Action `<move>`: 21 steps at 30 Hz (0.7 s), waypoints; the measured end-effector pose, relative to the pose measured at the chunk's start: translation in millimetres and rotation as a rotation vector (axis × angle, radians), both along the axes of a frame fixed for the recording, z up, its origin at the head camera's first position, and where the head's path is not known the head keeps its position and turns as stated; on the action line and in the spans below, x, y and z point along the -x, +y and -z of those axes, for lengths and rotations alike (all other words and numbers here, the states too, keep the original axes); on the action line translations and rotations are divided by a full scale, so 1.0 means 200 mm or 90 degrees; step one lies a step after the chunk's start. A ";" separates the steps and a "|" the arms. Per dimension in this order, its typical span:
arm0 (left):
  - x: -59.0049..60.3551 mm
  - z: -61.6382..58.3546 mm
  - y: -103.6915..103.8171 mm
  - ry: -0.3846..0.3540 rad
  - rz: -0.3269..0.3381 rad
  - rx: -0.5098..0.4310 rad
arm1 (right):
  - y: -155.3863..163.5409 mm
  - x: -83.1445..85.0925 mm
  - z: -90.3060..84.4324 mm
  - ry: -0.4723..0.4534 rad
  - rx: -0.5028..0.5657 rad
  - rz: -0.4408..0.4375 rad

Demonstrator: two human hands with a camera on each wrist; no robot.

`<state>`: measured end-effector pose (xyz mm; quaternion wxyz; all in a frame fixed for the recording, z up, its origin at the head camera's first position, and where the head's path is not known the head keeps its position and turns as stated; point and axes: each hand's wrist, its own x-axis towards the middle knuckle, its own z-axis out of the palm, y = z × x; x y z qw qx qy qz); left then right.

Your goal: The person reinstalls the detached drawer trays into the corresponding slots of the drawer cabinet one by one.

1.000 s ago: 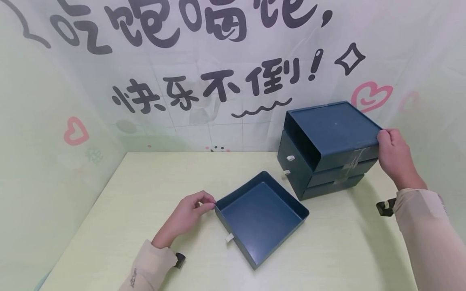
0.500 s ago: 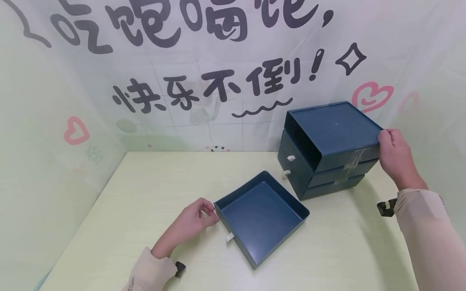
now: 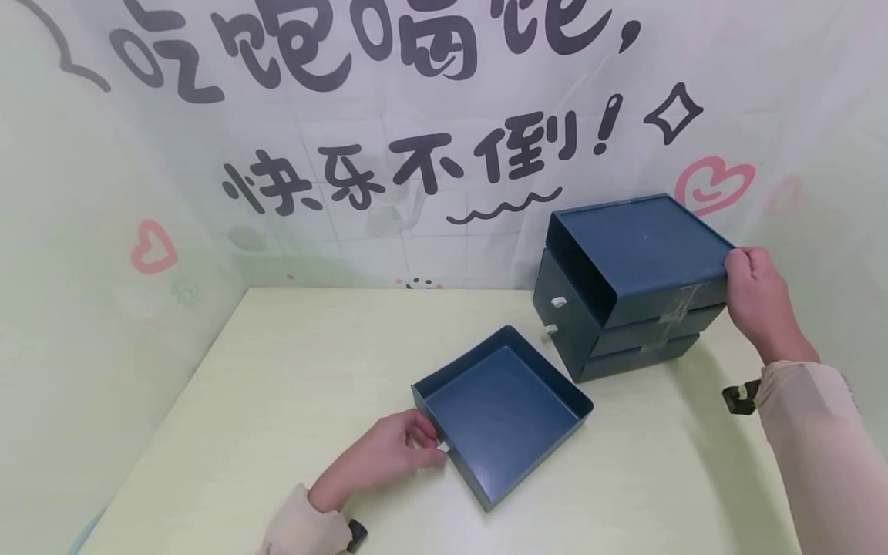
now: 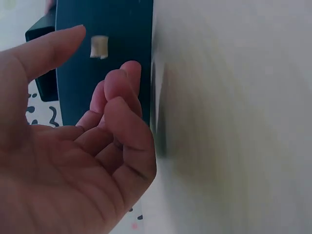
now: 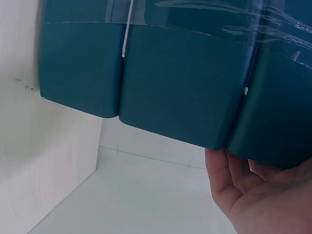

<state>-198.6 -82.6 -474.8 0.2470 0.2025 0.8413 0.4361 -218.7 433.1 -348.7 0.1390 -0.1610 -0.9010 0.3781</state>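
Your left hand (image 3: 388, 461) has slid from the drawer's far corner down along its front wall and now sits at the small white pull tab (image 3: 442, 446), fingers curled in towards it; whether the grip has actually closed on the tab you cannot tell from either view. That loose drawer (image 3: 501, 412) lies flat on the bench (image 3: 277, 370), just beside the blue drawer cabinet (image 3: 624, 285), whose top slot stands empty. Your right hand (image 3: 759, 302) holds the cabinet's top rear corner, fingers wrapped over the edge. A tab that small probably gives a weak pinch, so the drawer may slip or tip. If the right hand loosens, the cabinet could shift on the bench.
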 end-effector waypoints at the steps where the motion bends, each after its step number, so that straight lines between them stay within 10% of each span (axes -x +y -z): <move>1: -0.01 0.01 0.01 0.006 0.000 0.009 | 0.00 0.00 0.00 -0.002 -0.001 0.000; 21: -0.06 -0.01 0.07 0.118 0.000 0.075 | 0.00 0.00 0.01 0.008 -0.004 0.008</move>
